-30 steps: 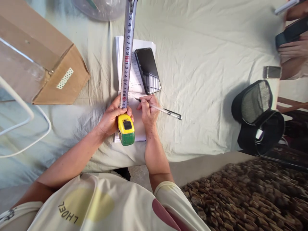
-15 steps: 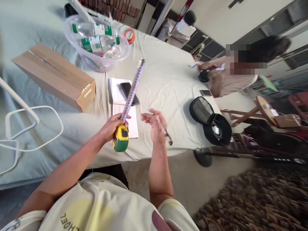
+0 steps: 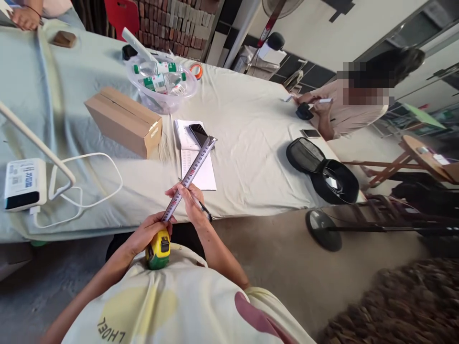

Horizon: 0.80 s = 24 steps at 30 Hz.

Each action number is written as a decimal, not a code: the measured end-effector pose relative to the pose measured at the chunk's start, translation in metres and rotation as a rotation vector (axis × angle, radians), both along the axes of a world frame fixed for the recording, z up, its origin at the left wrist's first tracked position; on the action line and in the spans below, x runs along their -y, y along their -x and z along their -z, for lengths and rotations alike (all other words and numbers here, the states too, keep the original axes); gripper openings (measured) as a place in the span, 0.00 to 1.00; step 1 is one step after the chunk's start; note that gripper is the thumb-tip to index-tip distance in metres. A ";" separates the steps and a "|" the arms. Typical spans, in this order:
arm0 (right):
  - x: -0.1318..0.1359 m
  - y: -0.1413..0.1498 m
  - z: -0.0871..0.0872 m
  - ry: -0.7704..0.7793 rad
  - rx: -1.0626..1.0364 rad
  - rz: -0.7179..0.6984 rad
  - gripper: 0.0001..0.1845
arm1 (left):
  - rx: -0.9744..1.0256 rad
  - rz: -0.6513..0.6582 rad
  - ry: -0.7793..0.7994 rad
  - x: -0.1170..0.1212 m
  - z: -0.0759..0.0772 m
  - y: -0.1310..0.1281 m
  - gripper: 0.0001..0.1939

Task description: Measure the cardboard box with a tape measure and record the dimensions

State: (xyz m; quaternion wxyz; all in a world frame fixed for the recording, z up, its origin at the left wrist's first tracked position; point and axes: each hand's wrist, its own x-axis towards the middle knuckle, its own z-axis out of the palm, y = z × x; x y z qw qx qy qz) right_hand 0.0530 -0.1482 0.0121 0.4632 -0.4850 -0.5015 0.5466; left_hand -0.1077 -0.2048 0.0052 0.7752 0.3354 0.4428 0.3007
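Note:
My left hand (image 3: 145,233) grips a yellow and green tape measure (image 3: 158,249) close to my chest. Its metal blade (image 3: 191,171) runs out up and to the right, with the tip over a black phone (image 3: 199,134). My right hand (image 3: 190,200) rests its fingers on the blade near the case and also holds a pen (image 3: 204,209), which points down to the right. Below the blade lies a white notebook (image 3: 204,174) on the cloth-covered table (image 3: 247,143).
A cardboard box (image 3: 124,121), a clear bowl of bottles (image 3: 161,83), a roll of orange tape (image 3: 196,70) and a white power bank with cable (image 3: 22,184) are on the table. An open black case (image 3: 322,169) sits at its right edge. A person (image 3: 344,107) sits far right.
I have stepped back from the table, and the tape measure came toward my chest. My right hand left the notebook, opened briefly, and now touches the blade with the pen still in it.

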 end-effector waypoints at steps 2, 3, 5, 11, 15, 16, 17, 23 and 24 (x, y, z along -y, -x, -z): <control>-0.011 0.005 -0.008 -0.019 -0.002 -0.086 0.23 | -0.017 -0.048 -0.038 0.004 0.001 0.010 0.11; -0.018 0.006 -0.011 -0.033 0.018 -0.148 0.23 | -0.017 -0.074 -0.052 0.006 0.002 0.017 0.11; -0.037 0.006 -0.012 -0.064 0.060 -0.227 0.25 | -0.004 -0.132 -0.057 0.010 0.004 0.032 0.11; -0.129 0.019 0.024 -0.278 0.219 0.051 0.43 | 0.007 -0.325 0.011 0.033 0.010 0.083 0.12; -0.175 0.050 0.055 -0.416 0.430 0.126 0.48 | -0.010 -0.403 0.056 0.045 0.010 0.101 0.13; -0.181 0.057 0.061 -0.419 0.461 0.137 0.49 | -0.010 -0.419 0.066 0.048 0.011 0.104 0.13; -0.186 0.063 0.066 -0.409 0.483 0.142 0.49 | -0.010 -0.432 0.077 0.050 0.011 0.106 0.13; -0.200 0.072 0.081 -0.369 0.474 0.083 0.43 | -0.020 -0.415 0.127 0.060 0.004 0.118 0.10; -0.201 0.071 0.083 -0.386 0.452 0.065 0.42 | -0.035 -0.407 0.126 0.060 0.001 0.120 0.10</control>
